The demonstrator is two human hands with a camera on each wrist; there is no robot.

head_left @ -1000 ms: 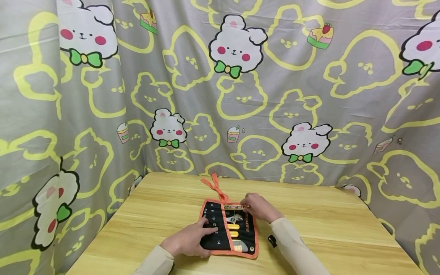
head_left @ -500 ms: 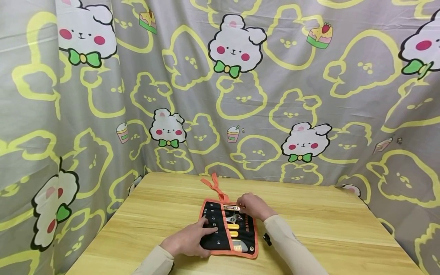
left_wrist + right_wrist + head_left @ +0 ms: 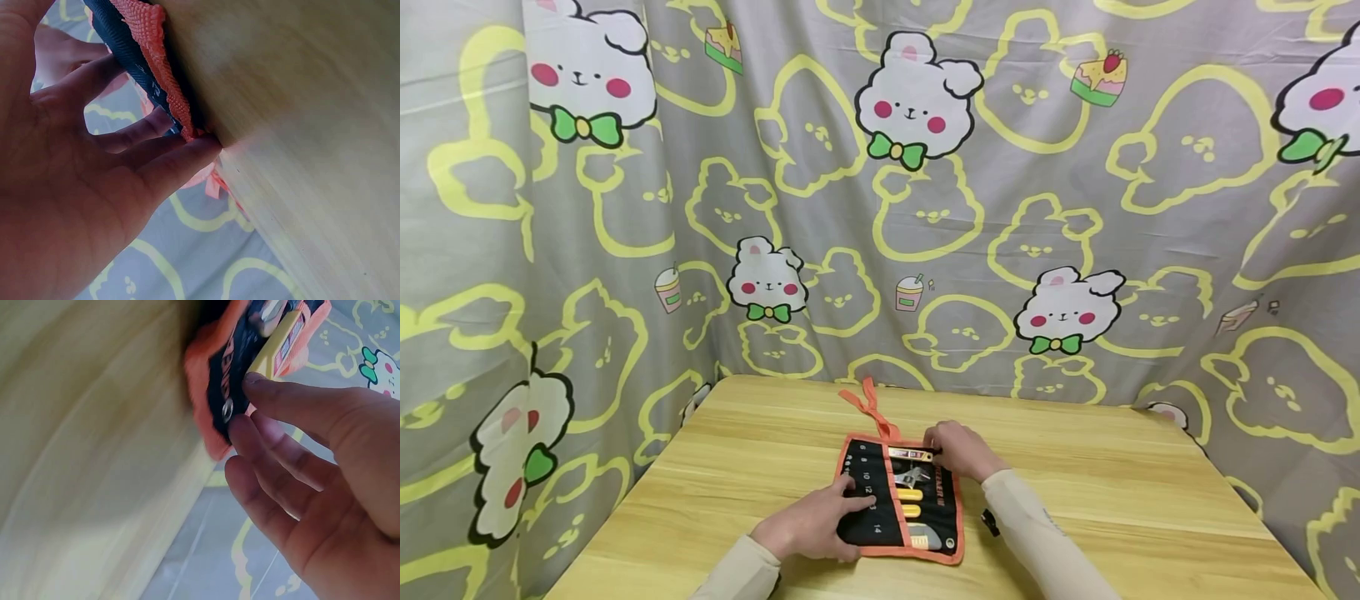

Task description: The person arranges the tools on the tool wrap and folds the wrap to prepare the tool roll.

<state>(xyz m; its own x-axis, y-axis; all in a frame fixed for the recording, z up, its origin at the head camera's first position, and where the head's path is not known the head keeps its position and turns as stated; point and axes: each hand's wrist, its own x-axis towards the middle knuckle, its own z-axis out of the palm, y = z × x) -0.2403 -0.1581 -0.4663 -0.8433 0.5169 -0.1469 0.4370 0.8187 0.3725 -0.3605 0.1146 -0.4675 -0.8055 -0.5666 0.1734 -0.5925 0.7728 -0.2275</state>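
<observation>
A black tool roll (image 3: 857, 533) with orange trim lies unrolled on the table. My left hand (image 3: 812, 522) rests on its numbered left panel, fingers spread; in the left wrist view, fingers (image 3: 178, 162) touch the orange edge. At the far pocket sits a slim yellow tool (image 3: 910, 454) with a printed label, its exact kind unclear. My right hand (image 3: 958, 450) is at that tool's outer end. In the right wrist view the thumb touches the yellow end while the other fingers (image 3: 244, 478) are loosely bent beside the roll's edge.
Other pockets hold an adjustable wrench (image 3: 912, 477), two yellow handles (image 3: 910, 495) and a grey-and-yellow tool (image 3: 923, 537). Orange ties (image 3: 872, 408) stretch toward the back of the wooden table (image 3: 1120, 492). A patterned curtain (image 3: 925, 208) hangs behind.
My right hand shifted left along the yellow tool, then slightly back right, uncovering more of its outer end. The left hand and roll have stayed in place.
</observation>
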